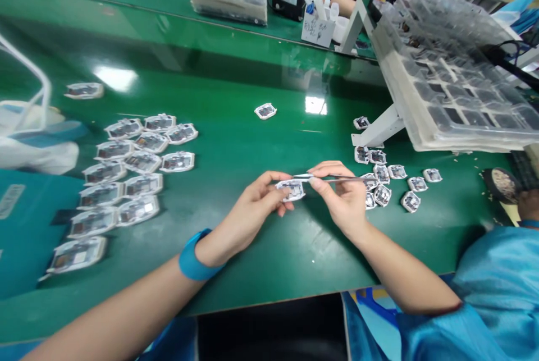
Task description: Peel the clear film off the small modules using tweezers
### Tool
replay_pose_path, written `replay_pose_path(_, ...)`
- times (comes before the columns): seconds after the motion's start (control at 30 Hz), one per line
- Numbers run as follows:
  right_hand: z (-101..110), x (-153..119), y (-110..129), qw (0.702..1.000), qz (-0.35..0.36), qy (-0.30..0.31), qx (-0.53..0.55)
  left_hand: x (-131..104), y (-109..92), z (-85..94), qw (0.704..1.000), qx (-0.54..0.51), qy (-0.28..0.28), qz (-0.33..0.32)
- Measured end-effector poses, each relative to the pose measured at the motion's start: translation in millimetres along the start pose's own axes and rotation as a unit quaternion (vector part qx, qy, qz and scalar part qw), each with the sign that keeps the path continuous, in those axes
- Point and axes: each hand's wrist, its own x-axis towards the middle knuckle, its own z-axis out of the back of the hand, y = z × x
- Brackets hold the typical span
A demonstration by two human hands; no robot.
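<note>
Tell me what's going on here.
One person's left hand holds a small white-rimmed unit above a green table, while the right hand holds a thin tool close to it; whether they touch is unclear. More such pieces lie around: a left group, a right group, and a lone piece beyond the hands.

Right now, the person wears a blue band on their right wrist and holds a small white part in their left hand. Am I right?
Not quite: the blue band is around the left wrist, not the right, as the head view shows. The left hand does hold a small white part.
</note>
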Motion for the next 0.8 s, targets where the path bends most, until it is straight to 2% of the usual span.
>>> replay_pose_path(0.13, 0.1, 1.6, 1.5, 0.993, -0.111, 0.007, 0.026, -0.9, -0.8, 3.4, 1.000, -0.002, -0.012, 0.006)
replay_pose_path(0.4, -2.4, -1.1, -1.2, 0.988, -0.137, 0.056, 0.036, 0.2, 1.3, 7.2, 1.000, 0.006, -0.005, -0.010)
replay_pose_path(0.57, -0.6, 2.4, -4.8, 0.978, -0.190, 0.060, 0.059, -0.3, 0.0, 6.1, 1.000, -0.022, 0.007, 0.019)
replay_pose_path(0.63, -0.4, 2.7, -5.0, 0.978, -0.192, 0.051, 0.063, -0.6, -1.6, 5.3, 0.999, -0.039, 0.007, 0.032)
replay_pose_path(0.8, -0.7, 0.0, -3.2, 0.990, -0.129, 0.053, 0.033, 0.0, -3.1, 6.2, 0.999, -0.038, -0.003, 0.030)
